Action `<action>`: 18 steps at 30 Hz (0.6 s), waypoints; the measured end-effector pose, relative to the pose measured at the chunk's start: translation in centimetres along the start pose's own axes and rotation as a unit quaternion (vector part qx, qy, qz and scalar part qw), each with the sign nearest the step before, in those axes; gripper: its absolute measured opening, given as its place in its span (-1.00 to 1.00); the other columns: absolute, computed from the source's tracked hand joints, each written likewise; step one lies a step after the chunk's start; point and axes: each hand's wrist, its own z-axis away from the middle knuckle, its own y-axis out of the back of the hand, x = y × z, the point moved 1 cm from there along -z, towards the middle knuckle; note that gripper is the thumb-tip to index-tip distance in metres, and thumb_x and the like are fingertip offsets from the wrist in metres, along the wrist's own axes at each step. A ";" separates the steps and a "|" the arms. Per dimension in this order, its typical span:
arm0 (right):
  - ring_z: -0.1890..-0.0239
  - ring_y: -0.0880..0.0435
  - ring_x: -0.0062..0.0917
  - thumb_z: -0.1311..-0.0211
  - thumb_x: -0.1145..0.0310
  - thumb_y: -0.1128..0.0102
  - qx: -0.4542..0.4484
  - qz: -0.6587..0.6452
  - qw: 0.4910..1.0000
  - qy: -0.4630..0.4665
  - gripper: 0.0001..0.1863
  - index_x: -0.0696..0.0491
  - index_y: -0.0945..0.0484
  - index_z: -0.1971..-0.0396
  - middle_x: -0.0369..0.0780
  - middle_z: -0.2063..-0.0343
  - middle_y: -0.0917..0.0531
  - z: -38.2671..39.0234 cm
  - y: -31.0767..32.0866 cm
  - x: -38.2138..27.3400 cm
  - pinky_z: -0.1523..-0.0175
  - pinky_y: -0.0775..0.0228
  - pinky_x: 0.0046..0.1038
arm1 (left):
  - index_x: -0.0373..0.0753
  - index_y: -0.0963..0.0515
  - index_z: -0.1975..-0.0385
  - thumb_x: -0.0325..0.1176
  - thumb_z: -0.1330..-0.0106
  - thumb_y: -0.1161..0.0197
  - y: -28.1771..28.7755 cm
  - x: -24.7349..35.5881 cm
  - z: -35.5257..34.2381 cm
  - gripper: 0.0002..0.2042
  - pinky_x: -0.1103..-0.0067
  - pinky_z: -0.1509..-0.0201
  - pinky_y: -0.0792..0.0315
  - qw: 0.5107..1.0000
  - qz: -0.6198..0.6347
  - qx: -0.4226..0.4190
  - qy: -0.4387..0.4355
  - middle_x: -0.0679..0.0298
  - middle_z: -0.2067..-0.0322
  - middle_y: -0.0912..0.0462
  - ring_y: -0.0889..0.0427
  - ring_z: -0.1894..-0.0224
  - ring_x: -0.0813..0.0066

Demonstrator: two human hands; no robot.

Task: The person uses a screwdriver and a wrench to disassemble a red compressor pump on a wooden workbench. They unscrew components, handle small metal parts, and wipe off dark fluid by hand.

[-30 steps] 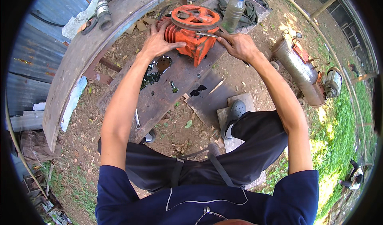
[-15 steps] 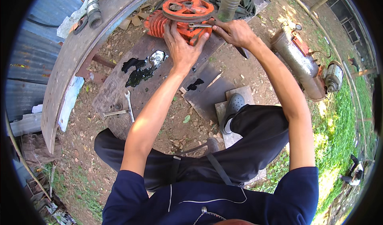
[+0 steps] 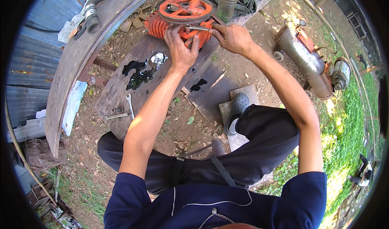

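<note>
An orange compressor pump (image 3: 156, 25) with cooling fins lies on a wooden plank, its spoked orange pulley (image 3: 185, 12) facing up. My left hand (image 3: 181, 52) grips the near side of the pump's body, fingers on the left and thumb on the right. In my right hand (image 3: 231, 38) is the right end of a silver wrench (image 3: 197, 27), pinched between thumb and fingers. The wrench lies nearly level just below the pulley's rim, its left end against the pump above my left hand. The fastener under that end is too small to make out.
Dark oil (image 3: 139, 75) is pooled on the plank (image 3: 115, 87). Two more wrenches (image 3: 130, 106) lie near its close end. A blue-capped plastic bottle (image 3: 227, 4) and dark cloth (image 3: 245, 4) stand behind the pump. At right rests a rusty tank (image 3: 302, 60); at left, a curved bench (image 3: 67, 75).
The wrench's right end has swung slightly toward me, with my right hand on it. The pump and bottle appear a little further left as the view shifts. My left hand keeps its grip.
</note>
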 end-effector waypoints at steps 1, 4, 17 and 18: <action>0.43 -0.69 -0.11 -0.38 -0.08 0.09 0.000 -0.004 1.000 -0.014 -0.57 -0.06 -0.62 0.28 -0.07 0.54 -0.68 0.0 -0.1 -0.1 0.30 -0.53 -0.08 | -0.36 -0.25 -0.09 -0.29 -0.17 -0.31 -0.2 0.1 0.3 -0.45 0.10 -0.28 -0.05 1.000 0.025 0.005 0.008 -0.08 -0.07 -0.30 -0.22 -0.20 -0.05; 0.43 -0.70 -0.10 -0.35 -0.12 0.05 -0.011 -0.009 0.999 -0.044 -0.55 -0.07 -0.66 0.30 -0.07 0.55 -0.68 -0.4 -0.2 -0.3 0.28 -0.54 -0.10 | -0.36 -0.20 -0.14 -0.33 -0.20 -0.29 -0.5 0.1 0.5 -0.43 0.07 -0.33 0.03 0.998 0.058 0.006 0.016 -0.10 -0.14 -0.25 -0.17 -0.25 -0.05; 0.32 -0.69 -0.05 -0.29 -0.20 0.00 -0.091 -0.081 0.961 -0.250 -0.41 0.08 -0.71 0.36 0.02 0.51 -0.68 0.5 0.1 -5.3 0.17 -0.50 -0.10 | -0.42 -0.27 -0.20 -0.37 -0.24 -0.27 0.0 -0.2 1.8 -0.45 0.04 -0.40 0.02 0.999 0.039 0.016 -0.026 -0.07 -0.18 -0.36 -0.19 -0.33 -0.12; 0.31 -0.70 -0.05 -0.29 -0.19 0.00 -0.091 -0.081 0.957 -0.262 -0.40 0.09 -0.71 0.37 0.03 0.50 -0.68 0.4 0.0 -5.9 0.16 -0.50 -0.10 | -0.42 -0.29 -0.20 -0.36 -0.24 -0.27 0.1 -0.3 2.1 -0.45 0.01 -0.43 0.08 0.999 0.041 0.009 -0.027 -0.06 -0.19 -0.37 -0.16 -0.37 -0.12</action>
